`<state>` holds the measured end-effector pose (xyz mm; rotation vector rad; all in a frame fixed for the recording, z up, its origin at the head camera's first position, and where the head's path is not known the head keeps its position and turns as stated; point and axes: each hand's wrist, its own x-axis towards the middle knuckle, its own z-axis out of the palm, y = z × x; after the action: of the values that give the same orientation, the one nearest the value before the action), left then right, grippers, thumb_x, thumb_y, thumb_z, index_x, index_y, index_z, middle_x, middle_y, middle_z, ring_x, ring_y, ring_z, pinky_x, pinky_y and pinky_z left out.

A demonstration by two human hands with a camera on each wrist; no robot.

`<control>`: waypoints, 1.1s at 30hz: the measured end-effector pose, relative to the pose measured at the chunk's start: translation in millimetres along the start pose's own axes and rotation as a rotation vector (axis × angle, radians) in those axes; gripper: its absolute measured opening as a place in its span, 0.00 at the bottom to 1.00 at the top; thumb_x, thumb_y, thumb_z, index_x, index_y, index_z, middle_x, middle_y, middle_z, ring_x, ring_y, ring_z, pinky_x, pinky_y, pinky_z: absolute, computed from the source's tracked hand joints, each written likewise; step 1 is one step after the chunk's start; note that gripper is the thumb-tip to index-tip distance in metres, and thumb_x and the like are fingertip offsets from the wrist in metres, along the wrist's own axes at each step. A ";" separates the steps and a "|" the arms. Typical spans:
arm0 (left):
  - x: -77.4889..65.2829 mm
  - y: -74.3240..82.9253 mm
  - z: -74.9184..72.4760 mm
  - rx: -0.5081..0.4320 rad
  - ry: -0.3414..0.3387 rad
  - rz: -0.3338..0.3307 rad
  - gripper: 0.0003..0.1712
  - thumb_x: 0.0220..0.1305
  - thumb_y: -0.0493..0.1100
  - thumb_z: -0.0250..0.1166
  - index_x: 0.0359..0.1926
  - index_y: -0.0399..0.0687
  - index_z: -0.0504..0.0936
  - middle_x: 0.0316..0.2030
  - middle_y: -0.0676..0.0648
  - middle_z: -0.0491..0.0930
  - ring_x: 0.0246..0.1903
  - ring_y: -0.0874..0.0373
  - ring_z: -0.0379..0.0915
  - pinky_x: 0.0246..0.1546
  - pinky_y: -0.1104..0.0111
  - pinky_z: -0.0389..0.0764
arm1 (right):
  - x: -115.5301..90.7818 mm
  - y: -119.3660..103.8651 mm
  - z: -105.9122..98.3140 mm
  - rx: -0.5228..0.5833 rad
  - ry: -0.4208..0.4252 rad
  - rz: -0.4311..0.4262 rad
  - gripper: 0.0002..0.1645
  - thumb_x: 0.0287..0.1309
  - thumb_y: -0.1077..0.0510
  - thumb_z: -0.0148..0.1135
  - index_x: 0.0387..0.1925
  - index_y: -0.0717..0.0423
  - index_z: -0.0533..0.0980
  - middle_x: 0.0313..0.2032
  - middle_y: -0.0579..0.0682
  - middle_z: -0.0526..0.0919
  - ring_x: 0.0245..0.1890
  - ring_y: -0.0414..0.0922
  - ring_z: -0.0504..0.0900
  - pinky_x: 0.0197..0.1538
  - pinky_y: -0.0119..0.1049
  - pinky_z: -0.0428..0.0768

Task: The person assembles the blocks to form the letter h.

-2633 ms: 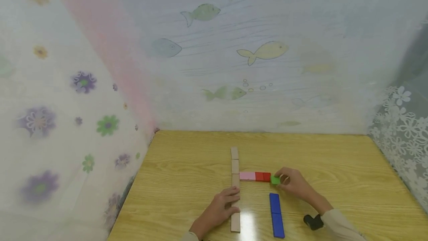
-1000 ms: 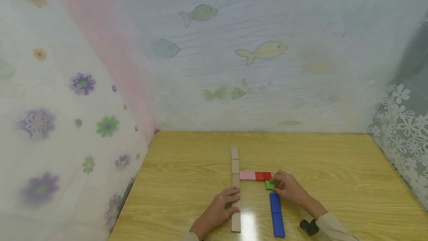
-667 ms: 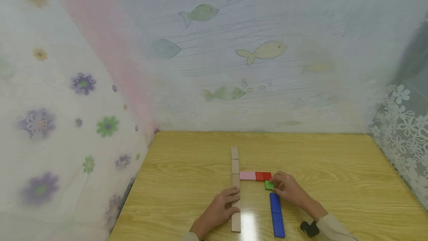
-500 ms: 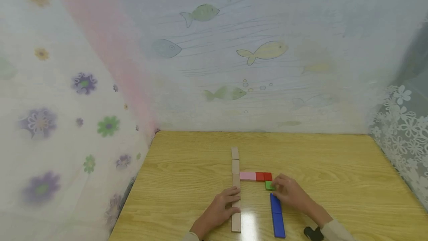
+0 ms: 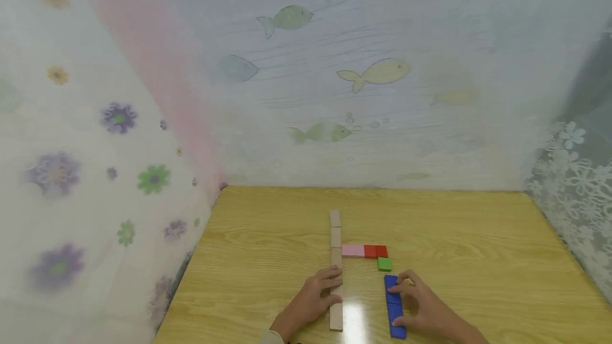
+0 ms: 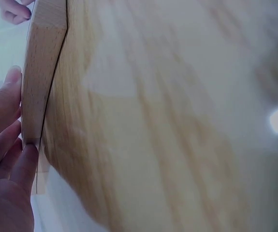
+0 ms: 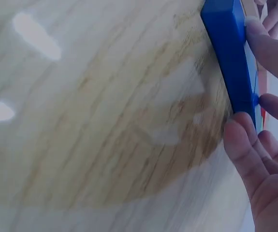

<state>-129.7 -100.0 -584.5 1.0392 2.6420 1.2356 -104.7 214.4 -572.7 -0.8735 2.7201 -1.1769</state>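
Note:
In the head view my left hand point(image 5: 308, 301) rests across a straight row of plain wooden blocks point(image 5: 336, 318). Its fingertips and thumb touch the strip, and in the left wrist view they lie along one long wooden block point(image 6: 44, 72). My right hand point(image 5: 423, 304) is over two blue blocks point(image 5: 391, 282) set end to end, a finger on the upper one and the thumb on the lower. Close up, other fingers touch the side of the blue block point(image 7: 228, 53). A small green block point(image 5: 384, 264) lies just beyond, apart from the blue pair.
A pink block point(image 5: 353, 250) and red blocks point(image 5: 370, 251) run rightward from the wooden row, with the green block at the red end's near side. The wood-grain table point(image 5: 258, 238) meets a fish-patterned sheet point(image 5: 287, 163) at its back edge.
The green block went from the red row's right end to its near side, and my right hand let go of it. That hand moved down onto the blue blocks. The left hand stayed.

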 end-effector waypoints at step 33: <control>0.1 3.1 -0.4 -0.006 -0.018 -0.033 0.24 0.61 0.44 0.65 0.55 0.36 0.77 0.63 0.45 0.69 0.65 0.50 0.60 0.62 0.58 0.65 | 2.7 -22.5 9.2 -0.019 -0.072 0.216 0.37 0.40 0.34 0.72 0.48 0.50 0.72 0.46 0.50 0.65 0.34 0.41 0.68 0.30 0.27 0.71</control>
<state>-128.2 -98.8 -582.1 0.9971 2.6292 1.2216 -93.8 194.6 -563.3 -0.5925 2.6894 -1.0581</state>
